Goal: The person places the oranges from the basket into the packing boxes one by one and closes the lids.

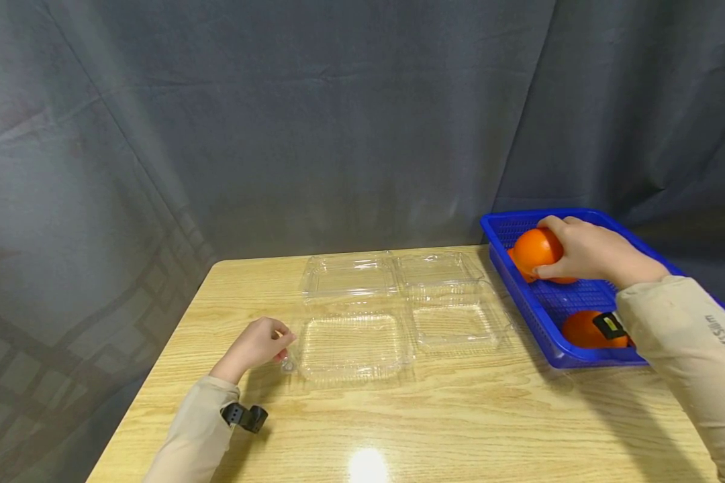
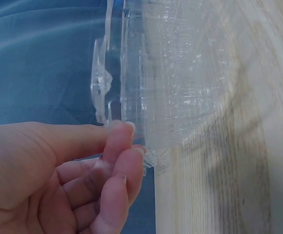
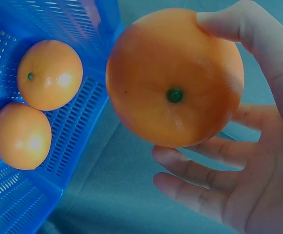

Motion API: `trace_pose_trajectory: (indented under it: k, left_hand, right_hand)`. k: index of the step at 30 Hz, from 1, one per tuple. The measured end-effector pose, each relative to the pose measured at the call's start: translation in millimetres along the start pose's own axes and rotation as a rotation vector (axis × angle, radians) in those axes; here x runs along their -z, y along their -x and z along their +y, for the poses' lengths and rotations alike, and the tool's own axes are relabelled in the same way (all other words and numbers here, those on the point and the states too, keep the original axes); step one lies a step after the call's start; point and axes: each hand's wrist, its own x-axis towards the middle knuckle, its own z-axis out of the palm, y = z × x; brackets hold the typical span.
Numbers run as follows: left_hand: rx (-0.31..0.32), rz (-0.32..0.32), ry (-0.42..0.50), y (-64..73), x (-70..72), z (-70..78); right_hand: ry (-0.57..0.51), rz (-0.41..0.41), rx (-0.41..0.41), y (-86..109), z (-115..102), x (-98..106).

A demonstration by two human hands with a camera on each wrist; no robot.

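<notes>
My right hand grips an orange over the blue basket. In the right wrist view the thumb lies on top of this orange, with the fingers underneath; its green stem end faces the camera. My left hand is at the left edge of a clear plastic clamshell container, which lies opened flat on the table. The left wrist view has the thumb and forefinger of this hand pinching the rim of the container.
Another opened clear clamshell lies right beside the first, close to the basket. More oranges lie in the basket; the right wrist view has two, one with a stem end. A grey curtain hangs behind the wooden table.
</notes>
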Motion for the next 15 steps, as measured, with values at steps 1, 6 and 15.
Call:
trace_pose_trajectory:
  k: [1,6,15]
  left_hand:
    - [0.0,0.0,0.0,0.0,-0.1,0.0]
    - [-0.004,-0.002,0.0,0.0,-0.1,0.1]
    - [-0.01,-0.004,0.001,-0.4,-0.1,-0.9]
  right_hand:
    - [0.001,0.002,0.001,0.1,-0.2,0.0]
    - [0.006,0.015,0.003,0.4,-2.0,0.1]
    - [0.013,0.023,0.007,2.0,-6.8,1.2]
